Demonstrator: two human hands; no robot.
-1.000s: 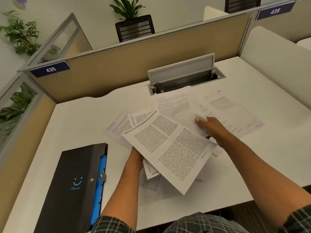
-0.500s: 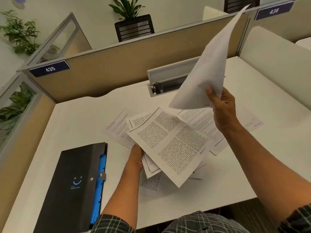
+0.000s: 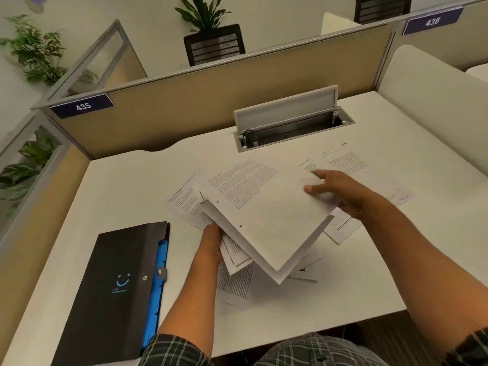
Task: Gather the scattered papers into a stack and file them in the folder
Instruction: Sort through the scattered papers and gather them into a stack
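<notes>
The fingers of the right hand [image 3: 340, 191] lie fairly straight on the top sheet [image 3: 266, 207], thumb laid flat on its face. The left hand [image 3: 211, 241] grips the bundle of papers [image 3: 237, 252] from beneath at its near-left edge, fingers hidden under the pages. More loose pages [image 3: 369, 175] lie on the white desk [image 3: 132, 186] beyond and under the bundle. The black folder [image 3: 116, 281], blue dividers showing, lies closed to the left, apart from the pile.
</notes>
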